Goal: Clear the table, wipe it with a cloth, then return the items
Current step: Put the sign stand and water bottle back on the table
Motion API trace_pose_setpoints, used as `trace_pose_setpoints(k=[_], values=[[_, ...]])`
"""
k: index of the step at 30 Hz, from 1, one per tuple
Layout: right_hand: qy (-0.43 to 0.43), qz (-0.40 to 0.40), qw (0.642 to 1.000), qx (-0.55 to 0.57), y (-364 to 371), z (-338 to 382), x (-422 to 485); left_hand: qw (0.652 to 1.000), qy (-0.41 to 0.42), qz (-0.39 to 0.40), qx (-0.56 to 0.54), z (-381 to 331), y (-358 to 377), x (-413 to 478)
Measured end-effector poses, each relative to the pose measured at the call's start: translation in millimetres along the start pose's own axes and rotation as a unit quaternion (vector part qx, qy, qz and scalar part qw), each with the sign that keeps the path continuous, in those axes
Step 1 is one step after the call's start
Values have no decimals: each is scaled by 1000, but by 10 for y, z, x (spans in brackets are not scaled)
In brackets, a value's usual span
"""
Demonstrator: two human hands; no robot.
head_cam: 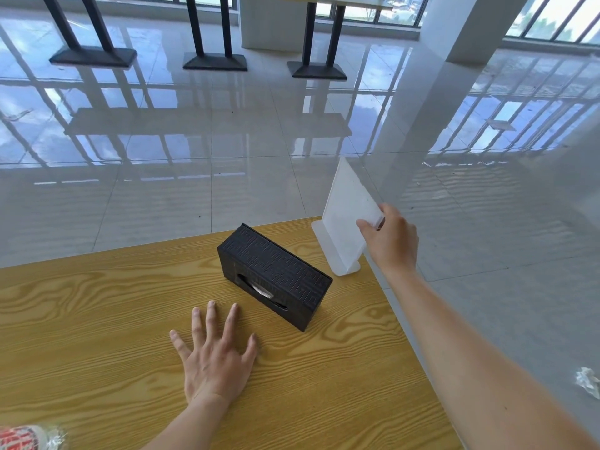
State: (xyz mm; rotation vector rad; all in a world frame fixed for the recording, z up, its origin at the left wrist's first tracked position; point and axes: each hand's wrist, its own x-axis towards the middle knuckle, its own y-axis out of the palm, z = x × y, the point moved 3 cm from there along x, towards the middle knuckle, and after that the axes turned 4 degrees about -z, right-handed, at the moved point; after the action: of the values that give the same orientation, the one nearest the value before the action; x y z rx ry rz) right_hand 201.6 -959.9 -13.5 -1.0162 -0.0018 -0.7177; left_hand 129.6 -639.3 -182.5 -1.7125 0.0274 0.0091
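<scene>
A glossy pale tiled floor (194,177) spreads out beyond both hands, mirroring the window frames. Far beyond the left hand (214,358) stand three black pedestal bases (92,56), (214,61), (317,70), each carrying paired dark uprights. Far beyond the right hand (393,241) rises a white pillar (467,27), with windows (558,17) to its right. A crumpled pale scrap (587,381) lies on the floor, well to the right of the right hand and nearer the viewer.
</scene>
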Motion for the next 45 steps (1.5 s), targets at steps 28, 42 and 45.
trace_pose_setpoints(k=[28,42,45], values=[[-22,151,986,-72,-511,28,-1118,996,30,70,-45,-77,-791,42],[-163,173,971,-33,-1068,738,-1695,992,96,-61,-49,-77,-2030,-751],[-199,178,963,-25,-1168,956,-1812,991,90,-93,-34,21,-2326,-953]])
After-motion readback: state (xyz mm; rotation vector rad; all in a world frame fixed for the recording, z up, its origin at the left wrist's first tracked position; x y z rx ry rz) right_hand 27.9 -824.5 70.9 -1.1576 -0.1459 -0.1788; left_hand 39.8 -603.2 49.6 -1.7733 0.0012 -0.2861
